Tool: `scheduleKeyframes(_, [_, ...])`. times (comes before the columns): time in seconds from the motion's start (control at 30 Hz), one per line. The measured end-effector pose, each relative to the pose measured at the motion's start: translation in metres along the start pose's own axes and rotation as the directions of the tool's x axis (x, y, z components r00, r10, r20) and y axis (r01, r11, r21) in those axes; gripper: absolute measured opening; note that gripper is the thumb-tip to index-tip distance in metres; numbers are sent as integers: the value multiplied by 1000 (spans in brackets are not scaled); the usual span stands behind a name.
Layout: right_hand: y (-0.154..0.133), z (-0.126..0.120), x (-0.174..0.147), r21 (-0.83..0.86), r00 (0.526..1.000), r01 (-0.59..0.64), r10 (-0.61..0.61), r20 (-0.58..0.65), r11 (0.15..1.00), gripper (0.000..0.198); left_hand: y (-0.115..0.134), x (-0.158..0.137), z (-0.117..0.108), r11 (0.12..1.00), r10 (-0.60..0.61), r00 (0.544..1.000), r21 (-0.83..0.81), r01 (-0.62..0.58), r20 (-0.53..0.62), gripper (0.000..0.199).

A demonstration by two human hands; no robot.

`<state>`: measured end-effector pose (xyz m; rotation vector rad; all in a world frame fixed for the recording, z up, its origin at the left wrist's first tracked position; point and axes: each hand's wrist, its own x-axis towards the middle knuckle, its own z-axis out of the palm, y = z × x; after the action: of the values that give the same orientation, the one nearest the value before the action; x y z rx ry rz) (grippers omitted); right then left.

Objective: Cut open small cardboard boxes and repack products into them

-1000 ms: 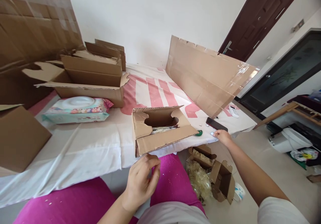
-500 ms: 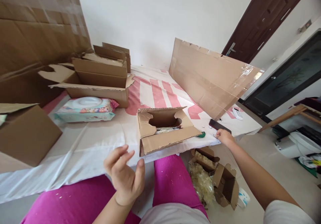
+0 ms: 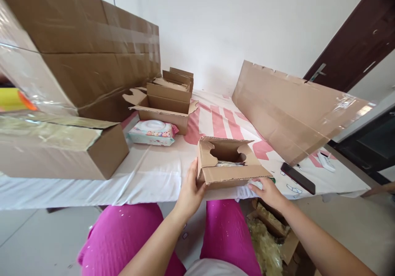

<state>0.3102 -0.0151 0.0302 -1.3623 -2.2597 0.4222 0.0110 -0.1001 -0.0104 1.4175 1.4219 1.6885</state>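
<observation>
A small open cardboard box [image 3: 237, 176] stands at the table's front edge, with thin packets [image 3: 230, 164] showing inside. My left hand [image 3: 191, 189] grips its left end, fingers along the side and thumb at the front corner. By the box's front right corner is my right hand [image 3: 267, 191], thumb and fingers curled together around a small whitish patch that I cannot identify. A green object [image 3: 273, 180] peeks out behind that hand. Small white pieces with dark outlines [image 3: 293, 188] lie to its right, beside a black phone [image 3: 298, 178].
A pack of wipes [image 3: 152, 132] and open cardboard boxes [image 3: 166, 103] stand left of centre. A long box [image 3: 61, 148] sits at the left edge. Large cardboard panels rise at left [image 3: 101, 49] and right [image 3: 293, 107]. Below the table are boxes and crumpled yellowish wrapping [image 3: 265, 243].
My left hand has moved up from the air onto the box's left end. My right hand has come left from beside the phone to the box's front. The view has turned left.
</observation>
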Motion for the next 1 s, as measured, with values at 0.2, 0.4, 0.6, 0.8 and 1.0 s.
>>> scheduleKeyframes(0.2, [-51, -22, 19, 184, 952, 281, -250, -177, 942, 42, 5, 13, -14, 986, -105, 989, -140, 90, -102, 55])
scheduleKeyframes(0.4, [-83, -29, 17, 420, 937, 349, -297, -186, 838, 40, -1, 18, -20, 915, -212, 957, -384, 124, -197, 50])
scheduleKeyframes(0.6, [-77, -16, 9, 491, 963, 262, -190, -192, 831, 34, -8, 15, -19, 935, -148, 945, -351, 38, -291, 44])
scheduleKeyframes(0.8, [-45, -1, 17, 429, 992, 14, 40, -116, 903, 40, -6, 5, -11, 944, -148, 935, -329, 36, -323, 32])
scheduleKeyframes(1.0, [-44, -16, 23, 447, 934, 48, 118, -336, 893, 36, 10, 4, -13, 971, -106, 914, -237, 11, -391, 40])
